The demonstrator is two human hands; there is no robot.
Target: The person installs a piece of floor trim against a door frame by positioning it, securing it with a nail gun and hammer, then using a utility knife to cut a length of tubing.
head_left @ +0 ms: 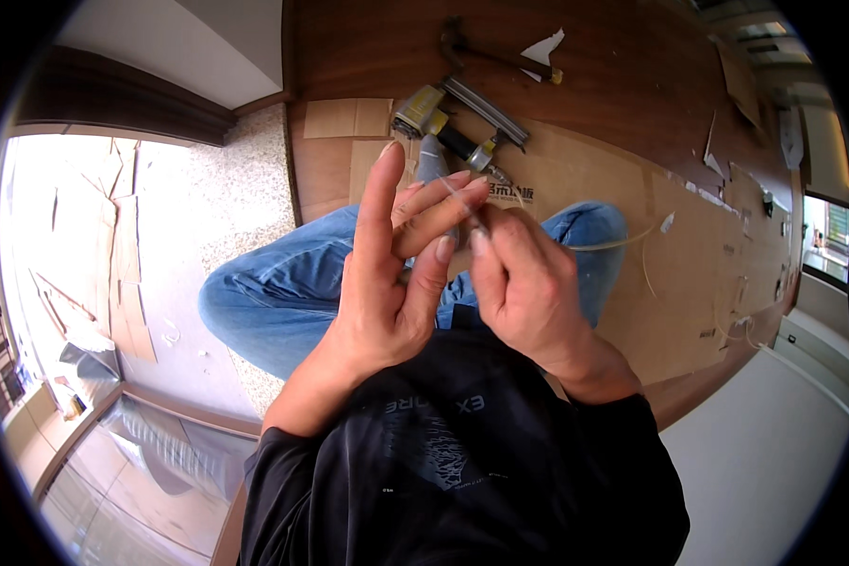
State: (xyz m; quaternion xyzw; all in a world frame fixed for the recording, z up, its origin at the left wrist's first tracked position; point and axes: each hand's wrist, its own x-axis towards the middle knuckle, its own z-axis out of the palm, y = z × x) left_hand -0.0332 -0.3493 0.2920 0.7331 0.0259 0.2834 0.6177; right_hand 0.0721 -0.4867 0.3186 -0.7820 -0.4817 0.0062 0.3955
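Note:
My left hand [377,274] is raised in front of my lap, its index finger standing up and the other fingers stretched toward the right hand. My right hand [530,283] is closed in a pinch beside them. From that pinch a thin, pale, see-through strip [464,202] slants up across the left fingertips; its exact kind is too blurred to tell. Just beyond my hands, a yellow and black nail gun [457,141] with a long grey magazine lies on the cardboard, touching or close to my grey-socked foot [431,158].
A hammer [500,58] lies on the brown wooden floor [368,57] at the far side, next to a torn white scrap [543,47]. Cardboard sheets [660,311] cover the floor to the right, crossed by a thin pale hose [613,245]. A speckled stone sill [259,174] runs on the left.

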